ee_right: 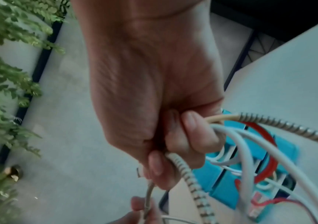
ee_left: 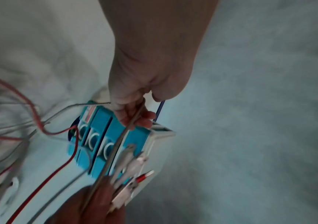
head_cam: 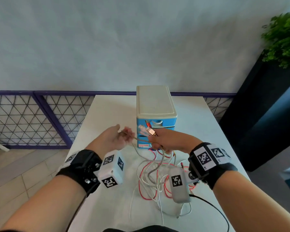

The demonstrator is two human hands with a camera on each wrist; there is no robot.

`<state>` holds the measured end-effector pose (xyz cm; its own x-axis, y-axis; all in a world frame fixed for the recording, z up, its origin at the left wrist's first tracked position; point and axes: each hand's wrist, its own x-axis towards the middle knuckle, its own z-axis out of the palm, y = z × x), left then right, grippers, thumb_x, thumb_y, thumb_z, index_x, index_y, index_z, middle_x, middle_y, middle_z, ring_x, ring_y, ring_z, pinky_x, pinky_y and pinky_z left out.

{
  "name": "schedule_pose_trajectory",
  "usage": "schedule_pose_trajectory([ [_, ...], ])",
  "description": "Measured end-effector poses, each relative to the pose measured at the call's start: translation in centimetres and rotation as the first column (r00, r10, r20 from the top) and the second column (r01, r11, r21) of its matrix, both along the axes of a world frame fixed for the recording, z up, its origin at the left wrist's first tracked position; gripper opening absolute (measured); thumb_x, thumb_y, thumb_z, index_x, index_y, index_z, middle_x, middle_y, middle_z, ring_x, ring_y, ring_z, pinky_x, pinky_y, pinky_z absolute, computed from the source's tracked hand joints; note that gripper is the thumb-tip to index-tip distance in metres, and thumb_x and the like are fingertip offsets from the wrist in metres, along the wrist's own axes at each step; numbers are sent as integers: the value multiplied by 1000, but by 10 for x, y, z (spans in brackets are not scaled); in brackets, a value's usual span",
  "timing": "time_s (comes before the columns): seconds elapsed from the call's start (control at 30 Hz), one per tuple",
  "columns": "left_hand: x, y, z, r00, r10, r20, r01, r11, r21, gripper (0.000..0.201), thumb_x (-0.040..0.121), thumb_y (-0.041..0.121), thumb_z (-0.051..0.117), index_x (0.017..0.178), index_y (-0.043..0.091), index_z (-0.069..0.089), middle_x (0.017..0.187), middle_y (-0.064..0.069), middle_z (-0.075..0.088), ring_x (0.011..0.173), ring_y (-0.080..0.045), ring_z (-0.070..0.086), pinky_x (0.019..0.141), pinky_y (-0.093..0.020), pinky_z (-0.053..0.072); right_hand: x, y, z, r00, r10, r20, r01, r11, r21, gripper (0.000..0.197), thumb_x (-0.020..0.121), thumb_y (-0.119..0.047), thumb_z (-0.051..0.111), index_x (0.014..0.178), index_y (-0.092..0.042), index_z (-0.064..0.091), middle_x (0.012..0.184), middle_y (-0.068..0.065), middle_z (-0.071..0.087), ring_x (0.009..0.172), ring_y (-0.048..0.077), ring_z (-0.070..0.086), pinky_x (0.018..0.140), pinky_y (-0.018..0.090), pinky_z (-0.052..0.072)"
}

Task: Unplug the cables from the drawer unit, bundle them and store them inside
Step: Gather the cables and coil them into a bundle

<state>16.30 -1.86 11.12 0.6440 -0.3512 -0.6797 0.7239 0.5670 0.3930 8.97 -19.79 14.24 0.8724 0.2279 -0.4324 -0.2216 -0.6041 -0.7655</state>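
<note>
The blue drawer unit (head_cam: 156,114) with a cream top stands at the back of the white table (head_cam: 97,206). In front of it my right hand (head_cam: 164,139) grips a bunch of cables (ee_right: 250,144), white, red and braided, with their plugs (head_cam: 149,130) sticking up above the fist. A grey braided cable (ee_left: 114,153) runs taut from that fist to my left hand (head_cam: 122,135), which is palm up and pinches it in its curled fingers (ee_left: 141,119). The rest of the cables (head_cam: 154,178) lie in loose loops on the table below my wrists.
A purple railing with wire mesh (head_cam: 32,121) runs behind the table. A black planter (head_cam: 261,114) with a green plant (head_cam: 285,39) stands close to the table's right side. Tiled floor (head_cam: 23,173) shows on the left.
</note>
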Motion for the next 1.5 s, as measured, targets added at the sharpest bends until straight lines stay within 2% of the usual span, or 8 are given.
schedule_pose_trajectory([
  [0.27,-2,-7,-17,992,-83,91,65,980,188,44,103,32,30,74,6,50,51,-3,49,44,-14,46,43,-24,52,-5,-19,-20,967,147,-209,-226,874,-431,18,96,-21,46,92,-7,56,80,17,59,47,15,45,47,22,38],
  [0.47,-36,-20,6,704,-609,364,403,766,501,29,101,27,41,80,17,58,60,6,46,43,-7,34,46,-17,39,-3,-18,-8,981,-187,45,182,979,94,24,103,-26,35,81,-17,37,84,6,69,41,13,32,41,22,33],
  [0.6,-48,-28,20,538,-714,449,337,670,661,33,102,29,38,79,17,58,60,6,42,41,-6,24,39,-15,22,8,-5,-3,973,-170,157,176,984,-29,25,104,-31,30,94,-15,46,85,10,53,45,12,44,42,22,39],
  [1.13,-29,-6,37,574,-676,462,195,662,724,39,96,43,48,68,15,53,51,2,31,39,-11,22,39,-18,19,-4,-13,25,911,-412,33,327,768,550,19,104,-26,34,89,-15,36,95,6,75,38,12,42,41,21,40],
  [1.23,-16,9,20,551,-757,351,-36,399,916,31,96,29,49,77,8,60,66,-8,51,48,-19,46,47,-25,37,-4,-19,25,888,-457,53,363,768,528,18,104,-24,33,91,-14,40,76,5,66,37,11,38,40,21,38],
  [1.33,-22,7,11,386,-912,134,-205,57,977,31,96,27,49,121,12,58,130,-11,50,118,-25,52,102,-34,36,-3,-16,26,879,-471,-74,390,622,679,20,105,-22,34,97,-10,48,58,-2,40,39,7,28,38,18,29],
  [1.4,-38,-7,21,221,-954,205,-182,166,969,28,97,39,43,121,30,56,140,1,44,133,-13,38,116,-39,13,-2,-9,28,893,-432,-130,373,547,750,22,105,-21,33,100,-9,51,56,-4,37,40,6,30,41,19,30],
  [1.5,-58,-28,37,115,-885,451,66,460,885,31,89,61,37,102,42,57,118,12,61,115,-4,53,106,-31,35,0,-3,34,914,-395,-98,300,493,816,24,104,-15,32,100,-7,54,67,-1,54,52,9,52,52,22,44],
])
